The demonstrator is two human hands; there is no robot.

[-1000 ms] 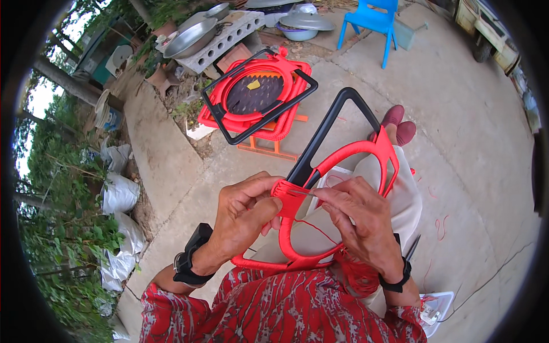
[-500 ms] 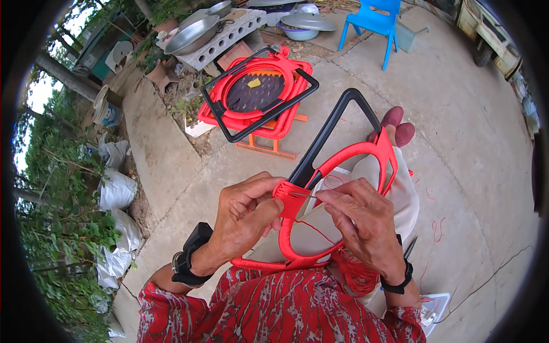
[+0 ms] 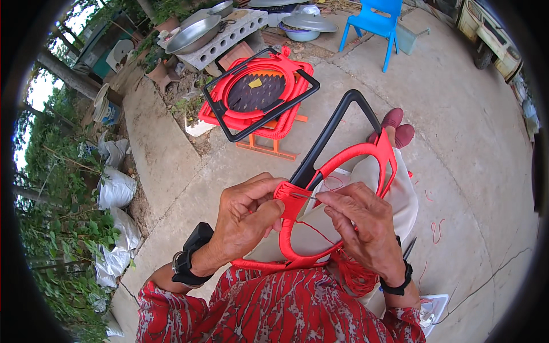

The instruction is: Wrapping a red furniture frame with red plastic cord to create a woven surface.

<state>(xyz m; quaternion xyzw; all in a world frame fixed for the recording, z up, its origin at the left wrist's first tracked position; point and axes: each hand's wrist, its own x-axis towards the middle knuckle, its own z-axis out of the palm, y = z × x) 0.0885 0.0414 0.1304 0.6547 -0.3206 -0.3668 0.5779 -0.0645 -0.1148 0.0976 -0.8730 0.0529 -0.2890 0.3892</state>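
Across my lap lies a black frame [image 3: 325, 140] with a ring inside it, much of it wrapped in red cord. My left hand [image 3: 249, 214] grips the frame's wrapped section [image 3: 294, 203], thumb pressed on the cord. In a pinch, my right hand [image 3: 361, 226] holds a thin metal needle [image 3: 303, 196], whose far end lies against that wrapping. A loop of red thread [image 3: 333, 182] curves near the needle. From the wrapped section, a strand runs down toward a bundle of loose red cord [image 3: 355, 274] below my right hand.
Ahead, similar red-and-black frames [image 3: 260, 123] are stacked on an orange stand [image 3: 266, 150]. A blue chair [image 3: 373, 26] stands beyond. Metal basins [image 3: 197, 34] rest on a concrete block at back left. White sacks [image 3: 118, 188] line the left side. A white tray [image 3: 437, 308] sits at lower right.
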